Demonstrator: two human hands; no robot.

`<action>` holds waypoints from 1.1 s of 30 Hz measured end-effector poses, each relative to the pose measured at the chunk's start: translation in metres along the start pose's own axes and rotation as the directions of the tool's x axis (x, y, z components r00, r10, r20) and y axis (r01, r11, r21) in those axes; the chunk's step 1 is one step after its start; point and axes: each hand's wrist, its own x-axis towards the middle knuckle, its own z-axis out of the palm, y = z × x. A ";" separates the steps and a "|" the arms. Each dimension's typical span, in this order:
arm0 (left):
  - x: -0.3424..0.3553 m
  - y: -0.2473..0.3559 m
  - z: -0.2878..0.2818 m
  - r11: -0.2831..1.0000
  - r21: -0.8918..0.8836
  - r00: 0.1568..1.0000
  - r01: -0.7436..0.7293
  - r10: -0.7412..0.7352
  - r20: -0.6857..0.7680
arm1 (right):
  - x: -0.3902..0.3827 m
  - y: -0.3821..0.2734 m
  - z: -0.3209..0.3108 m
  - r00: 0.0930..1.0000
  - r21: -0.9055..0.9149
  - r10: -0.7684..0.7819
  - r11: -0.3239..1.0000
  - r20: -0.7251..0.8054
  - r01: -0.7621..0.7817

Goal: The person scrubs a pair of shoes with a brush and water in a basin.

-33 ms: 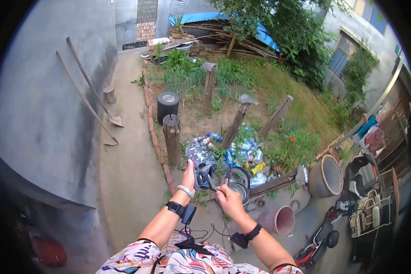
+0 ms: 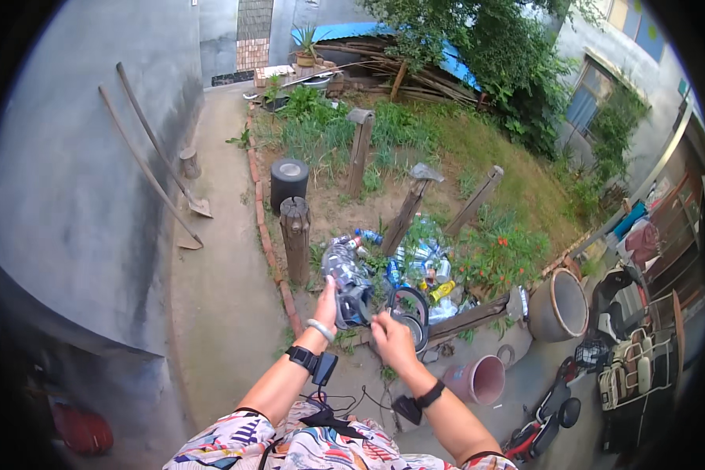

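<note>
— Hands?
— Right hand (image 2: 393,341): fingers curled, blurred; I cannot tell what it grips, if anything. Left hand (image 2: 326,304): against the bag (image 2: 348,268); grip likewise undetermined.
— Bag's position?
— From where I stand, the plot's (image 2: 380,210) near-left corner. Loose bottles (image 2: 442,291) lie right of it.
— Farther?
— Spade (image 2: 200,207), against the wall (image 2: 94,196).

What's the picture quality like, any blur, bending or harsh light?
In the head view, daylight looks soft and even over the path, with no hard shadows; in the same head view, the grey wall's lower edge curves strongly, and detail just above the right hand is smeared.
</note>
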 end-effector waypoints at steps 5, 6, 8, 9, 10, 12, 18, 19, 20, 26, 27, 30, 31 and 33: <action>0.013 -0.015 0.009 0.999 0.024 0.999 -0.039 0.039 -0.009 | 0.035 -0.008 -0.012 0.978 0.013 0.210 0.978 0.011 -0.210; 0.010 0.001 0.006 0.999 -0.003 0.998 -0.054 0.054 0.017 | 0.019 -0.010 -0.016 0.991 0.037 0.129 0.991 0.035 -0.130; 0.009 0.015 -0.002 0.998 -0.025 0.994 -0.065 0.067 0.085 | 0.001 -0.007 -0.014 0.998 0.018 0.006 1.000 0.056 -0.007; 0.006 0.007 0.000 0.998 -0.024 0.995 -0.062 0.064 0.075 | 0.009 -0.003 -0.008 0.998 0.023 0.011 1.000 0.063 -0.012; 0.005 -0.007 0.010 0.997 0.043 0.998 -0.063 0.062 0.010 | 0.030 0.001 -0.003 0.997 -0.050 0.070 0.996 -0.015 -0.071; 0.003 -0.023 0.022 0.993 0.108 0.997 -0.041 0.049 -0.066 | 0.059 -0.002 -0.005 0.975 -0.028 0.196 0.979 -0.107 -0.200; -0.006 0.018 0.006 0.998 -0.011 0.998 -0.056 0.056 0.027 | 0.012 -0.012 -0.014 0.990 0.032 0.112 0.993 0.083 -0.115; -0.013 0.009 0.012 1.000 -0.008 1.000 -0.019 0.019 0.020 | 0.018 -0.011 -0.011 0.992 0.007 0.113 0.993 0.063 -0.114; -0.023 -0.004 0.026 0.999 0.051 0.999 0.004 -0.003 -0.034 | 0.034 -0.008 -0.009 0.997 -0.085 0.045 0.995 -0.057 -0.050; 0.000 0.021 0.020 0.989 -0.144 0.977 -0.015 0.046 0.210 | 0.008 -0.024 -0.019 0.989 0.129 0.089 0.986 0.120 -0.105; -0.002 0.012 0.017 0.992 -0.123 0.978 -0.006 0.031 0.204 | 0.014 -0.011 -0.012 0.993 0.110 0.069 0.991 0.098 -0.080; -0.001 -0.006 0.030 0.998 -0.066 0.979 0.007 0.006 0.203 | 0.057 0.004 -0.004 0.995 0.047 0.069 0.997 -0.075 -0.066; 0.001 -0.006 0.024 0.998 -0.060 0.971 0.017 -0.002 0.240 | 0.057 -0.002 -0.008 0.991 0.107 0.122 0.987 -0.047 -0.117; 0.007 0.008 0.014 0.994 -0.110 0.985 -0.029 0.047 0.169 | 0.025 -0.010 -0.016 0.994 0.168 0.070 0.982 0.079 -0.083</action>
